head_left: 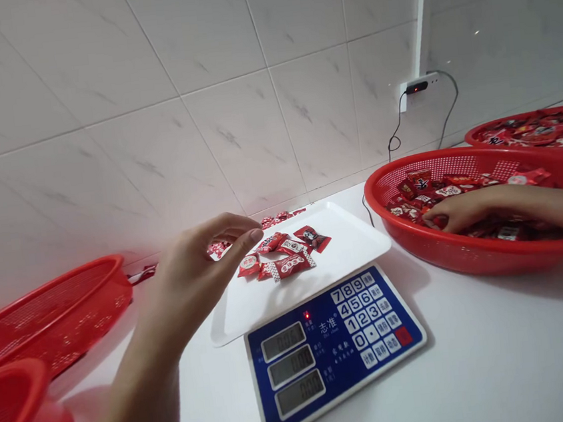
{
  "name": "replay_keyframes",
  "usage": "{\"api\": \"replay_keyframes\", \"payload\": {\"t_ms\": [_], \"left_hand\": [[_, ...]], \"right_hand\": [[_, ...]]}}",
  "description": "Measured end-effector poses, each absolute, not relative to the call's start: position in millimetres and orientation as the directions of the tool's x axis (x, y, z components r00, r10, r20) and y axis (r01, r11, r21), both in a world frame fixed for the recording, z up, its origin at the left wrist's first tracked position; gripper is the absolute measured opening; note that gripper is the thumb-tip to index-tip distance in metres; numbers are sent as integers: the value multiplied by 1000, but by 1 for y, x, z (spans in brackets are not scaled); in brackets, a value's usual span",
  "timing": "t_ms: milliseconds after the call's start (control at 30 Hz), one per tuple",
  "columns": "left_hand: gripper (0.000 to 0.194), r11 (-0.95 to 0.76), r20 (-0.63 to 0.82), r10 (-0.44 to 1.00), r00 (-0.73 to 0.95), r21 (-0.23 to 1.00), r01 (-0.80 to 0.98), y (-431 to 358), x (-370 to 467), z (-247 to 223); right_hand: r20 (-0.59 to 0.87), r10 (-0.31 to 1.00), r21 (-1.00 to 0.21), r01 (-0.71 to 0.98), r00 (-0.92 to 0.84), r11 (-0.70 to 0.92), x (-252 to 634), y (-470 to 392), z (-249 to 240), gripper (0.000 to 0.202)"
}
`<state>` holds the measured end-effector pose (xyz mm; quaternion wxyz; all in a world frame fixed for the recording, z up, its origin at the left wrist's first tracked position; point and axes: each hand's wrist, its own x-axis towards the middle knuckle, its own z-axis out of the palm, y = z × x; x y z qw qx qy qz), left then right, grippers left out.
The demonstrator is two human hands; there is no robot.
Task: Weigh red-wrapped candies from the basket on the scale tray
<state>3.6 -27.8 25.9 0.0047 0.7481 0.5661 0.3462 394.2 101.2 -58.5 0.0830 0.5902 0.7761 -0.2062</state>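
Note:
My left hand (195,280) hovers over the left side of a white scale tray (350,244), its thumb apart from the bent fingers and nothing visible between them. Several red wrapped candies (292,265) lie on the tray near its fingertips. On the right, my right hand (455,211) reaches into a red plastic basket (416,244) of mixed wrapped candies (453,189). Its fingers are curled down at a red-wrapped candy, and the fingertips are partly hidden. The blue scale panel (333,346) faces me, with three small displays and a keypad.
Another red basket (528,119) full of candies stands at the back right. Two more red baskets, one farther back (85,312) and one nearer (35,411), are at the left. Red packets (282,217) lie behind the tray by the tiled wall. A cable (398,131) hangs from a power strip.

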Motion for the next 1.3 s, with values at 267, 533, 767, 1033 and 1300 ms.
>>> {"api": "replay_keyframes", "payload": {"t_ms": [267, 533, 767, 1033, 1300], "left_hand": [[53, -328, 448, 886, 115, 433, 840, -12, 6, 14], [114, -263, 24, 963, 267, 276, 925, 34, -5, -19], [89, -321, -20, 944, 331, 187, 928, 40, 24, -30], [41, -405, 222, 909, 351, 282, 870, 29, 23, -39], [25, -408, 315, 891, 325, 247, 879, 26, 30, -18]], "right_hand": [[-459, 842, -168, 959, -283, 230, 394, 103, -56, 14], [-452, 844, -153, 957, -289, 246, 393, 99, -54, 16], [-450, 839, -160, 952, -306, 261, 397, 102, -57, 17], [-445, 831, -186, 942, -333, 278, 397, 101, -57, 16], [-435, 841, -184, 946, -322, 267, 395, 96, -52, 16]]}}
